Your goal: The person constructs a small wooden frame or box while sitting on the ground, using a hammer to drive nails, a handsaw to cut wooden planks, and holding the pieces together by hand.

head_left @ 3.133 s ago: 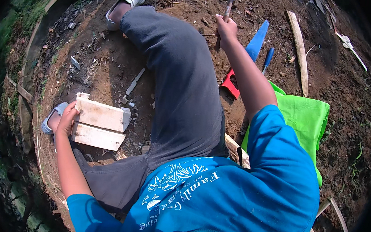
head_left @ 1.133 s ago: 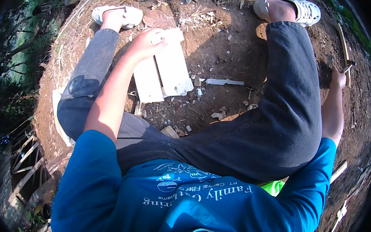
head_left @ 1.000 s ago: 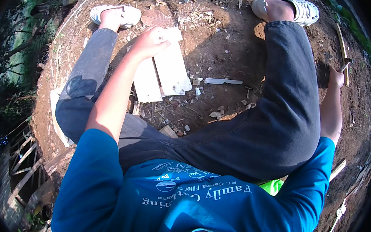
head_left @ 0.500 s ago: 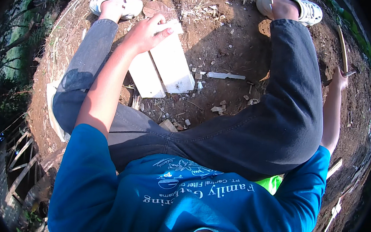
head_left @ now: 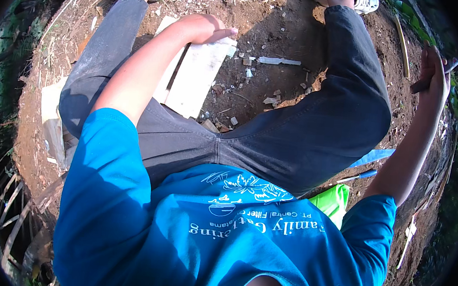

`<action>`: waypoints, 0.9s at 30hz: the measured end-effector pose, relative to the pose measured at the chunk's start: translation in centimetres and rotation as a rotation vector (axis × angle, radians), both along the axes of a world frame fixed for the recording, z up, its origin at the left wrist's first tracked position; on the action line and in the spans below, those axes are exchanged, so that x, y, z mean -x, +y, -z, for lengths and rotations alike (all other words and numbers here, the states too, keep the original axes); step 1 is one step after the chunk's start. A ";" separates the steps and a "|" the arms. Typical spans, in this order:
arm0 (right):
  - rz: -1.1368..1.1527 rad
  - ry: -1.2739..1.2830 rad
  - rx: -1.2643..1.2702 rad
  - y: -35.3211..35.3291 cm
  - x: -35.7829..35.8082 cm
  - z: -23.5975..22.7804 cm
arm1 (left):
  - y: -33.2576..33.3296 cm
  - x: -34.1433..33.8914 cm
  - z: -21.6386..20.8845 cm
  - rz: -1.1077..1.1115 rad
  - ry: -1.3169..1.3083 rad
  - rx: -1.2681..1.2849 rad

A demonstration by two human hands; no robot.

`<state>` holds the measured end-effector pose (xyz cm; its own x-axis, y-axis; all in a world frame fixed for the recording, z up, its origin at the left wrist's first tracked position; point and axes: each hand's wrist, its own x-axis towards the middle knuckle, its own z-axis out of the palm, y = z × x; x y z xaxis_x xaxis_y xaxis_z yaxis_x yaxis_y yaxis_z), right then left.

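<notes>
Between my legs lie two pale wooden boards (head_left: 195, 81) side by side, with a narrow dark gap between them. My left hand (head_left: 208, 29) is closed over the far end of the right board, its thumb stretched along the edge. The fingertips are hidden behind the hand and wrist. At the far right, my right hand (head_left: 434, 76) is closed round a tool (head_left: 452, 65) with a grey metal end on one side and a dark end on the other. The palm and fingers cover its middle, so its exact kind does not show.
A blue-handled screwdriver (head_left: 366, 174), a blue strip (head_left: 373, 157) and a bright green bag (head_left: 333, 202) lie beside my right thigh. A thin wooden stick (head_left: 402, 46) rests left of my right hand. Wood chips and a white sliver (head_left: 279, 61) litter the soil.
The boards have turned, their near ends swinging left, with my left hand still on them. My right hand has moved farther out with the tool. The view has shifted slightly.
</notes>
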<state>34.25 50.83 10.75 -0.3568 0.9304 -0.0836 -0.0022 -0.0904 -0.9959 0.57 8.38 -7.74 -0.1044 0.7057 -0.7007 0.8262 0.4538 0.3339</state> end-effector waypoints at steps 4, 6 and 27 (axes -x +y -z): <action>-0.197 -0.084 -0.090 -10.7 4.7 -1.5 | -3.1 -1.7 0.9 -0.032 0.017 -0.317; -0.378 -0.057 0.068 -15.5 6.8 0.2 | -5.5 -0.8 1.6 -0.148 0.013 -0.490; -0.646 -0.470 0.158 -29.2 12.8 12.2 | -5.2 -4.8 -0.4 0.166 0.125 -0.327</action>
<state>21.47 21.65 -1.43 -0.7141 0.5173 -0.4716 0.5139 -0.0701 -0.8550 5.37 3.17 -7.37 -0.0406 0.9042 -0.4252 0.9227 0.1972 0.3313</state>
